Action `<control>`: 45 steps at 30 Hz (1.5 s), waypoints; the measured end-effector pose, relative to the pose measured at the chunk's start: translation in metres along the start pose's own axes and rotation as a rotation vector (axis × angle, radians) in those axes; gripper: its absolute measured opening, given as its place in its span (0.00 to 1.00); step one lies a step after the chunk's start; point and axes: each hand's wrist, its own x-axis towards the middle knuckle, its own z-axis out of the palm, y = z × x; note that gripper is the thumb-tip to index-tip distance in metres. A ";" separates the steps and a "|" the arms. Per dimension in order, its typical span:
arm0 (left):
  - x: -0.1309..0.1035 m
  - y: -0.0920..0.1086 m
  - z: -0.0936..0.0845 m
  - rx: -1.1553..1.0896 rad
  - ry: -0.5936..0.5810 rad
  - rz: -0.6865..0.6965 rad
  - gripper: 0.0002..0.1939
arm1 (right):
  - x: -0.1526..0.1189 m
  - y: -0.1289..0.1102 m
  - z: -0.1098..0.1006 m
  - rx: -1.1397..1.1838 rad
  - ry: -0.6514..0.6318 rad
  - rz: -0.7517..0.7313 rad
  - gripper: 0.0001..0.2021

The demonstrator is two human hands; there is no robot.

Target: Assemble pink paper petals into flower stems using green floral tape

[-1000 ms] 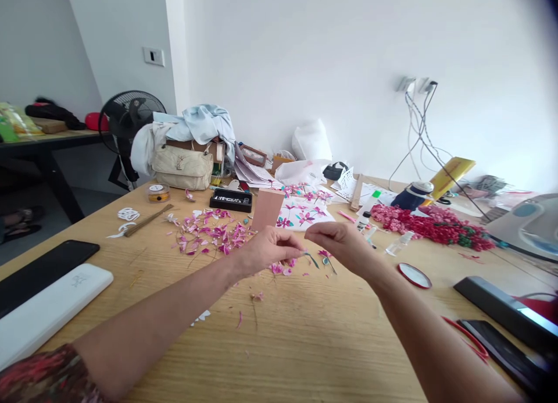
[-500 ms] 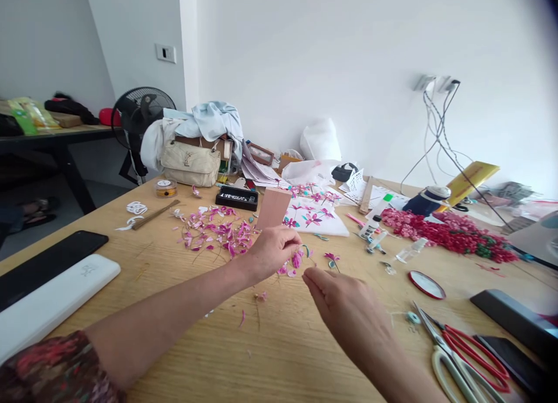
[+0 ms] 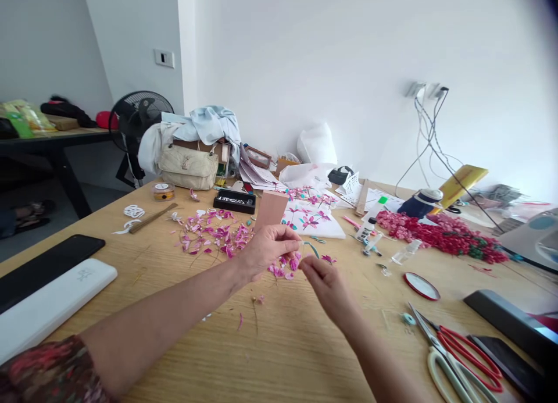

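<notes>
The right hand [image 3: 326,285] has risen closer to the left hand [image 3: 267,250] since half a second ago, so both seem busy with one piece. The left fingers [image 3: 289,238] pinch a teal leaf [image 3: 314,250] above the desk [image 3: 300,356], near pink petals [image 3: 286,269]; the right fingers [image 3: 312,267] are closed, on what I cannot tell.

The white wall [image 3: 296,48] is softly bright; the upper right corner is dark, right edge slightly blurred.

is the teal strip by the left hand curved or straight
Curved: the teal strip arcs beside the left hand, its far end bending downward.
</notes>
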 end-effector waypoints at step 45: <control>0.015 -0.012 -0.020 0.400 0.206 0.043 0.04 | 0.019 -0.009 0.021 -0.240 -0.014 -0.212 0.14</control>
